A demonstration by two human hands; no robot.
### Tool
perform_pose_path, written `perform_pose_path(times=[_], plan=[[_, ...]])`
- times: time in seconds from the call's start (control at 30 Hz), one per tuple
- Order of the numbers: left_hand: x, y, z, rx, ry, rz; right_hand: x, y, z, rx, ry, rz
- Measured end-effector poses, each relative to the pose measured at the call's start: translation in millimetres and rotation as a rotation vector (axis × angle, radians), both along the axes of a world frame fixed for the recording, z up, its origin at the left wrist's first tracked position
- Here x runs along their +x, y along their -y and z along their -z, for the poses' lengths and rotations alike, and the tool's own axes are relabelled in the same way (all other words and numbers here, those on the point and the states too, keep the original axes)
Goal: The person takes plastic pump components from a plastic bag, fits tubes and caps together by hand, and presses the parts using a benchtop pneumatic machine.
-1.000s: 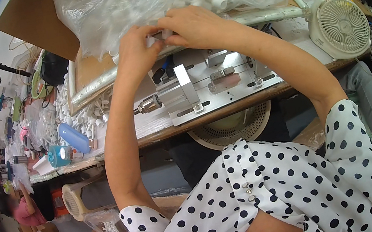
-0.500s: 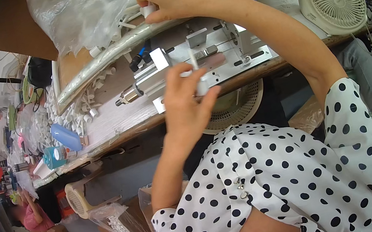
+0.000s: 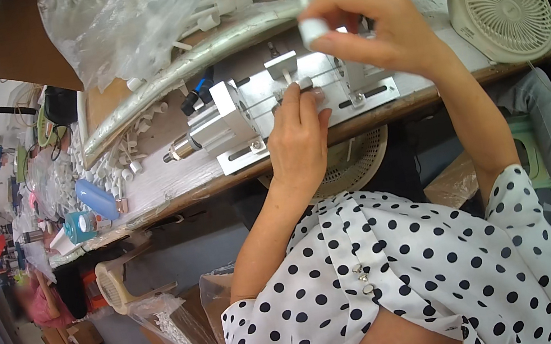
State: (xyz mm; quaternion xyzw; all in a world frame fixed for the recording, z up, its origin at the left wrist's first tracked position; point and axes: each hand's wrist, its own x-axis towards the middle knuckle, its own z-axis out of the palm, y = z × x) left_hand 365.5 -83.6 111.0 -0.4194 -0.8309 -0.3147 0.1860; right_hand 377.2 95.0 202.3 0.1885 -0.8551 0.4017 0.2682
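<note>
At the middle of the bench, my left hand has its fingers pressed together at a metal clamping fixture. From under its fingertips shows the thin white stem of a plastic part; the rest of that part is covered. My right hand, slightly blurred, is raised over the fixture's right end. Between its thumb and fingers it pinches a white plastic fitting, a short cylinder with a thin stem rising behind. The fixture has a cylinder on its left end and rods running across a base plate.
Behind the fixture a plastic-wrapped bar borders a heap of white fittings under clear plastic film. More white fittings lie left. A cream fan stands right, a basket below the bench edge. Another person sits at far right.
My right hand has come back from the heap, moving right and nearer with a white fitting. My left hand has lowered its white part onto the fixture.
</note>
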Motion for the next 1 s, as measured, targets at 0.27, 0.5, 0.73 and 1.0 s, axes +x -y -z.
perform_pose_path(times=[0.27, 0.5, 0.73, 1.0], plan=[[-16, 9, -22, -0.017, 0.075, 0.058, 33, -7, 26, 0.077, -0.098, -0.05], [-150, 8, -72, 0.025, -0.308, -0.241, 17, 22, 50, 0.268, -0.133, -0.232], [-166, 6, -77, -0.208, -0.061, -0.35, -7, 30, 70, 0.548, -0.172, -0.233], [-134, 37, -105, 0.1, 0.418, -0.143, -7, 35, 56, 0.585, -0.023, -0.228]])
